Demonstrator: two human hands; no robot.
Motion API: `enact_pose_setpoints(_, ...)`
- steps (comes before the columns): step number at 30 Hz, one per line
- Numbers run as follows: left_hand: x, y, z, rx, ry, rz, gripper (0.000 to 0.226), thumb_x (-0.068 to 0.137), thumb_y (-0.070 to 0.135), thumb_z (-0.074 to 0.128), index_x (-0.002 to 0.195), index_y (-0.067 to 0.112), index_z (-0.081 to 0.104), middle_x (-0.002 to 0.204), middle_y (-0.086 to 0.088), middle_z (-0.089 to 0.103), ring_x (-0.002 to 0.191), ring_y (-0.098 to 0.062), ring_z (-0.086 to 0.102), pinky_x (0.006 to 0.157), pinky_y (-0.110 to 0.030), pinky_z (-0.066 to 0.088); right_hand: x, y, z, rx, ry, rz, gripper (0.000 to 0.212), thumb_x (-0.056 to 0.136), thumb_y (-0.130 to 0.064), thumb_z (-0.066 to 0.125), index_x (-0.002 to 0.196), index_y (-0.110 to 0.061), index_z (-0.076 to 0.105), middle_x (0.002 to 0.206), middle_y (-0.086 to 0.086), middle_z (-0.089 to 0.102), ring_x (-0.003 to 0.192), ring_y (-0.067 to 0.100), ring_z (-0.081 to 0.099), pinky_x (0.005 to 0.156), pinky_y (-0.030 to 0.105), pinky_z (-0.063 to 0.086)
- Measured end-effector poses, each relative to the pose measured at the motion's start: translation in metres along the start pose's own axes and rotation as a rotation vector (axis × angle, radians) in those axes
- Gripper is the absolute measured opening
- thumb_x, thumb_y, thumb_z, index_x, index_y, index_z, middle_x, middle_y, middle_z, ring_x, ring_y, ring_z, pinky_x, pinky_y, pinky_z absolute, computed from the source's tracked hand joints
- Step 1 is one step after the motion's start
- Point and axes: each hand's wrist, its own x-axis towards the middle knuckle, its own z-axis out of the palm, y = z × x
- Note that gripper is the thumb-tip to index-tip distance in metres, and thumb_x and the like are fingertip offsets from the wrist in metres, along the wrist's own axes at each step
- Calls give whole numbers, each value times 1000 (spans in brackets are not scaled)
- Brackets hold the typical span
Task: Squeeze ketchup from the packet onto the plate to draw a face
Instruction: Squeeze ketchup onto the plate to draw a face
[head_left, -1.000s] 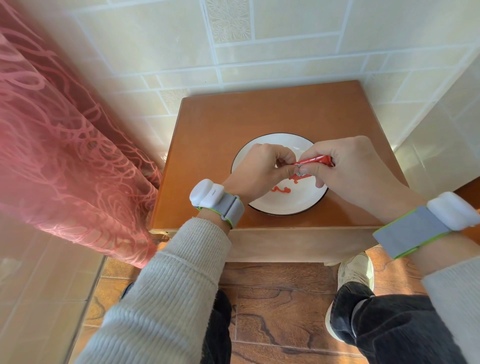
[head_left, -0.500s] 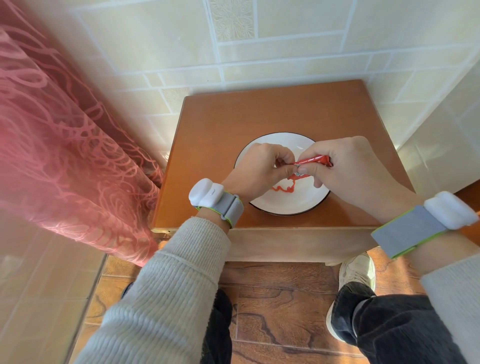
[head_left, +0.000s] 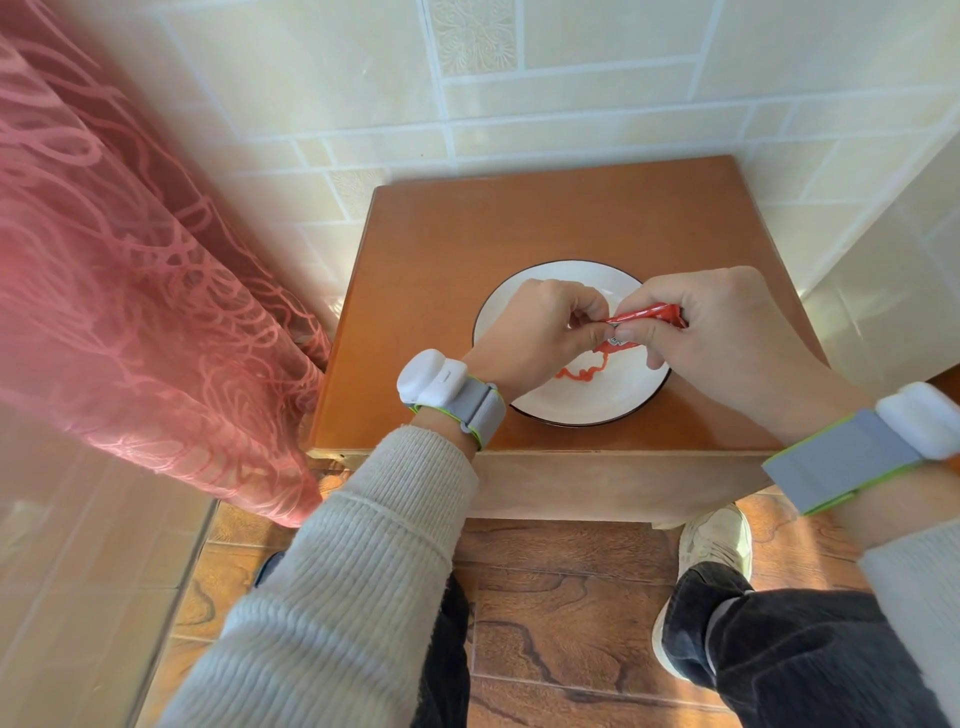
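Where ketchup (head_left: 584, 371) streaks plate (head_left: 566, 405), hands pinching packet (head_left: 644, 317)

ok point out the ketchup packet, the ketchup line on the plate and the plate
ketchup packet (head_left: 647, 315), head view, on its red middle
ketchup line (head_left: 584, 372), head view, on the squiggle's middle
plate (head_left: 582, 408), head view, on bare white near the front rim

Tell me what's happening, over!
Both hands pinching ketchup packet over plate. Wavy ketchup line down. Nothing blocking.
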Motion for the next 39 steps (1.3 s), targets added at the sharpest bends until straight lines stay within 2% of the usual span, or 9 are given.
enact_pose_setpoints(8, 3, 2, 3, -22, 6, 6, 11, 85, 11, 66, 77, 2, 69, 68, 0, 64, 57, 14, 49, 54, -3, 33, -1, 0, -4, -2, 13, 7, 6, 89, -15, 76, 92, -18, 79, 59, -6, 66, 65, 7, 65, 62, 4, 42)
enact_pose_setpoints(15, 6, 4, 7, -69, 29, -6, 10, 84, 9, 66, 76, 3, 69, 67, 1, 63, 54, 10, 49, 52, -5, 33, -2, 2, -5, -18, 42, -11, 8, 89, -13, 75, 93, -18, 79, 62, -22, 61, 65, 8, 66, 60, 7, 43)
enact_pose_setpoints(20, 7, 3, 10, -66, 47, -16, 10, 84, 11, 67, 77, 5, 68, 70, -2, 65, 57, 0, 51, 54, -6, 34, -3, 2, -5, -14, 52, -9, 7, 90, -12, 75, 93, -18, 78, 65, -21, 62, 71, 7, 67, 63, 11, 45)
enact_pose_setpoints(24, 7, 2, 10, -65, 65, -3, 8, 83, 11, 67, 77, 6, 68, 73, -5, 67, 65, -11, 57, 60, -13, 40, -3, 0, -4, -6, 54, 1, 6, 91, -14, 74, 94, -17, 77, 69, -16, 66, 71, 4, 68, 64, 11, 45)
enact_pose_setpoints(29, 7, 1, 8, -60, 67, 7, 8, 83, 12, 67, 77, 8, 68, 72, -4, 67, 64, -10, 57, 60, -10, 39, -3, -1, -4, -6, 54, 6, 6, 91, -16, 73, 96, -18, 77, 71, -19, 64, 71, 5, 67, 63, 10, 44)
enact_pose_setpoints(33, 5, 3, 5, -78, 83, 8, 10, 85, 13, 66, 78, 8, 69, 74, -5, 67, 65, -9, 58, 61, -8, 39, -3, -1, -3, 10, 62, 20, 6, 92, -17, 72, 96, -18, 76, 73, -13, 67, 71, 4, 67, 64, 12, 45)
enact_pose_setpoints(37, 3, -1, -5, -123, 149, -8, 13, 88, 15, 62, 81, 6, 68, 78, -4, 64, 62, -2, 52, 60, -15, 41, -1, -3, -3, 68, 126, 53, 4, 93, -19, 72, 96, -20, 75, 73, -12, 70, 69, 1, 68, 63, 4, 43)
enact_pose_setpoints(39, 1, -5, -10, -116, 177, -20, 9, 88, 13, 62, 83, 7, 68, 80, -2, 63, 62, 4, 51, 59, -12, 39, 2, -6, 0, 94, 149, 57, 4, 93, -19, 72, 96, -20, 75, 71, -10, 70, 71, -1, 68, 64, 3, 41)
